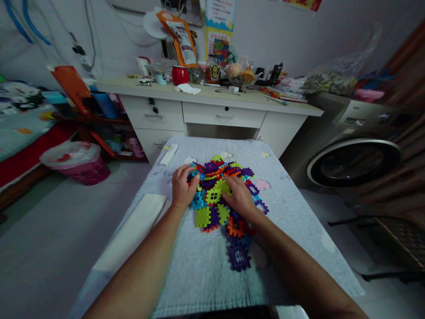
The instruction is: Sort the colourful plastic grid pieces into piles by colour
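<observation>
A pile of colourful plastic interlocking tiles [221,186] lies on a small table covered with a pale blue cloth [292,212]. My left hand [183,186] rests on the pile's left edge, fingers curled over blue and red pieces. On the right side of the pile my right hand [239,197] lies palm down, its fingers bent onto a green window-shaped tile [213,195]. One purple tile [238,257] sits apart, nearer to me. What, if anything, either hand grips is hidden under the fingers.
A white box [168,155] lies at the cloth's far left corner. Beyond stands a cluttered white desk [212,99] with drawers. A washing machine [352,164] is to the right, a pink bin [78,161] and a bed [20,124] to the left.
</observation>
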Available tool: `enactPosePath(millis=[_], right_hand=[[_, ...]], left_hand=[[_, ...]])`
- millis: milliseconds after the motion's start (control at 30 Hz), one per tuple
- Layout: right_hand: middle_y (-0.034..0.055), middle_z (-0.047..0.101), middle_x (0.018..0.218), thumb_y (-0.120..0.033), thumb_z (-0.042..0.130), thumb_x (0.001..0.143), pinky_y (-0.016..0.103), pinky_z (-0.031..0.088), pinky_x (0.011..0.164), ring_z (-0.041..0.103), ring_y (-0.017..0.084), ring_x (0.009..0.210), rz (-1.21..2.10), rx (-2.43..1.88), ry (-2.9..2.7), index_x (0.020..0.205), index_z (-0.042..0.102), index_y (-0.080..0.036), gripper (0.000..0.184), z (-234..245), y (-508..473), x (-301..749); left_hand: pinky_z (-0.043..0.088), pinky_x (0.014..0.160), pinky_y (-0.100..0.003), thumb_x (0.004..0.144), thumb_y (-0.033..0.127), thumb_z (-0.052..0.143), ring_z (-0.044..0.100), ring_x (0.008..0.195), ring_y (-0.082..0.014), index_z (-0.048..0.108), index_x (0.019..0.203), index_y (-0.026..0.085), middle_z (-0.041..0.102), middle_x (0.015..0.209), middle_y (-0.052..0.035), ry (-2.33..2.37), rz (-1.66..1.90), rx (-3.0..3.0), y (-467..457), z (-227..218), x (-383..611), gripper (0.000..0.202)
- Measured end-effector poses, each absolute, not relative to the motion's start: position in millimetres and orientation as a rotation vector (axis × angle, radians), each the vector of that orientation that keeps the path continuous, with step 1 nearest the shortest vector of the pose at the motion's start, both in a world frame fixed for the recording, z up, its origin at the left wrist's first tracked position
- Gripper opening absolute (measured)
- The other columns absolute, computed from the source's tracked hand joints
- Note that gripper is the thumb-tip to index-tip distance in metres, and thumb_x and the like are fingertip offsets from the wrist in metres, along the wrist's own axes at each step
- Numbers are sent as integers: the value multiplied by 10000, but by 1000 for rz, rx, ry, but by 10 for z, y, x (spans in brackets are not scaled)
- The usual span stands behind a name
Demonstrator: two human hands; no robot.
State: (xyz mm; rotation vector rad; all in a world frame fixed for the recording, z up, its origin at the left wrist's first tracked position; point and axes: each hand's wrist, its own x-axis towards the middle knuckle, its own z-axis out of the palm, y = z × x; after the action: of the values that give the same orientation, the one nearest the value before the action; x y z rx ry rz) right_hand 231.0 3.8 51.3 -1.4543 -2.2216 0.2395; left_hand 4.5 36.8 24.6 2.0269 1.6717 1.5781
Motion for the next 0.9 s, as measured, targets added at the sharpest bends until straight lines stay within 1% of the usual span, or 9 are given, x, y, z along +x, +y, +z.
enactPosePath(millis=[100, 200, 400, 500, 600, 667, 733, 833, 900], right_hand=[[136, 601, 1227, -369, 623, 834, 419, 406, 1025, 526, 285, 1155, 204, -1527, -2116, 1277, 563, -170, 489, 573, 292, 2302], [151, 601, 1242, -420, 600, 850, 419, 399, 1033, 534, 285, 1159, 215, -1570, -1954, 1300, 522, -154, 529, 647, 514, 2303], [191, 533, 1300, -458, 406, 945, 406, 417, 1026, 531, 257, 1189, 281, -1550, -1742, 1407, 373, -120, 574, 665, 656, 2544], [209, 528, 1282, -477, 414, 930, 443, 421, 1028, 519, 280, 1192, 237, -1539, -1767, 1372, 422, -106, 577, 618, 484, 2801], [210, 528, 1276, -514, 464, 897, 486, 390, 1058, 484, 312, 1225, 202, -1534, -1908, 1334, 481, -111, 594, 554, 153, 3079], [207, 495, 1338, -568, 519, 859, 517, 361, 1080, 448, 332, 1274, 220, -1557, -2015, 1378, 454, -137, 677, 489, -117, 3248], [208, 392, 1457, -649, 584, 788, 552, 323, 1100, 366, 363, 1356, 267, -1600, -2132, 1450, 381, -170, 842, 401, -386, 3390], [216, 261, 1546, -738, 694, 619, 570, 296, 1114, 272, 399, 1417, 386, -1628, -2282, 1526, 252, -201, 1142, 256, -702, 3530], [230, 221, 1561, -746, 739, 544, 569, 295, 1115, 245, 409, 1429, 442, -1601, -2360, 1540, 217, -197, 1252, 183, -816, 3565]], left_hand=[[370, 1075, -415, 865, 407, 529, 516, 1196, -260, 637, 1076, 209, 587, 1212, -101, 1677, 1569, 2051, 326, 330, 77, 308], [361, 1080, -424, 861, 386, 541, 501, 1217, -266, 634, 1104, 225, 574, 1240, -95, 1677, 1479, 2101, 281, 452, 151, 307], [362, 1063, -492, 812, 363, 621, 503, 1205, -295, 665, 1074, 253, 601, 1224, -80, 1506, 1076, 2360, 90, 670, 379, 288], [304, 1111, -525, 815, 403, 629, 436, 1283, -312, 659, 1121, 276, 583, 1278, -78, 1391, 988, 2460, -162, 752, 492, 333], [219, 1145, -585, 760, 529, 677, 348, 1364, -347, 633, 1187, 301, 534, 1370, -85, 1173, 816, 2567, -501, 780, 595, 486], [155, 1157, -619, 680, 630, 710, 298, 1399, -372, 593, 1249, 304, 469, 1449, -95, 975, 677, 2627, -711, 743, 658, 666], [125, 1157, -639, 626, 686, 717, 258, 1420, -388, 541, 1310, 307, 423, 1491, -101, 831, 558, 2659, -861, 659, 716, 802], [122, 1149, -650, 628, 712, 693, 220, 1437, -400, 476, 1372, 296, 375, 1523, -121, 781, 434, 2701, -950, 497, 792, 880], [130, 1147, -645, 646, 704, 685, 218, 1436, -405, 463, 1381, 290, 371, 1524, -127, 798, 399, 2728, -940, 418, 835, 872]])
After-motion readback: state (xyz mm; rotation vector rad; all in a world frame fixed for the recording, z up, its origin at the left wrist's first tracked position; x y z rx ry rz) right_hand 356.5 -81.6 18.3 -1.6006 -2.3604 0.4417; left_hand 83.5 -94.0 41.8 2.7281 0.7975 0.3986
